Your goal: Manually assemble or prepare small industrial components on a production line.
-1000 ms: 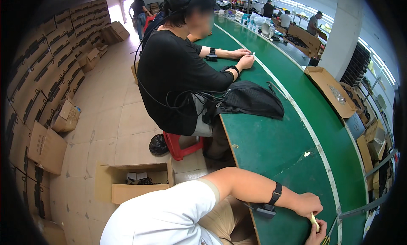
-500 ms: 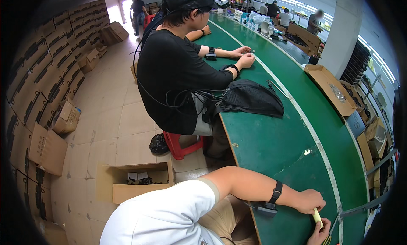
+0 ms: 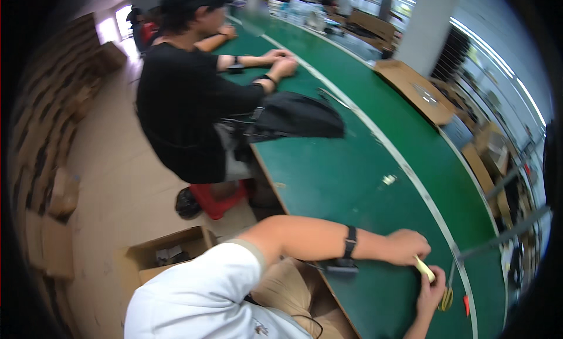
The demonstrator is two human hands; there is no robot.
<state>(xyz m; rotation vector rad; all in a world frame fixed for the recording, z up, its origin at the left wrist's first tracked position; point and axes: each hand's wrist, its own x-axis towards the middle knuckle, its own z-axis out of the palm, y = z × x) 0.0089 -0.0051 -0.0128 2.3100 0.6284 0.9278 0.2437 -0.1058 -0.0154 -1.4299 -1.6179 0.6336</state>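
Low on the right, above the green table (image 3: pixel 328 186), I hold a narrow pale yellow strip (image 3: pixel 424 270) between both hands. My left hand (image 3: pixel 407 247) is closed on its upper end, with the fingers curled and partly hidden. My right hand (image 3: pixel 433 286) pinches the lower end between thumb and fingers. What the strip is made of, I cannot tell. Just right of my right hand lie yellow-handled scissors (image 3: pixel 447 298), blades pointing away. A small red piece (image 3: pixel 467 305) lies beyond them. A black band with a small box (image 3: pixel 342 267) is strapped on my left wrist.
A co-worker in black (image 3: pixel 182 98) sits further along the table, beside a black bag (image 3: pixel 299 116). A white scrap (image 3: pixel 389 179) lies on the tabletop. Across it stand a shallow cardboard tray (image 3: pixel 410 90) and a grey metal bar (image 3: pixel 504 233). An open carton (image 3: pixel 132 260) sits on the floor.
The view has swung to the right, blurring the surroundings. The scissors show more fully and the red piece has come into sight. Both hands still hold the yellow strip, now tilted more.
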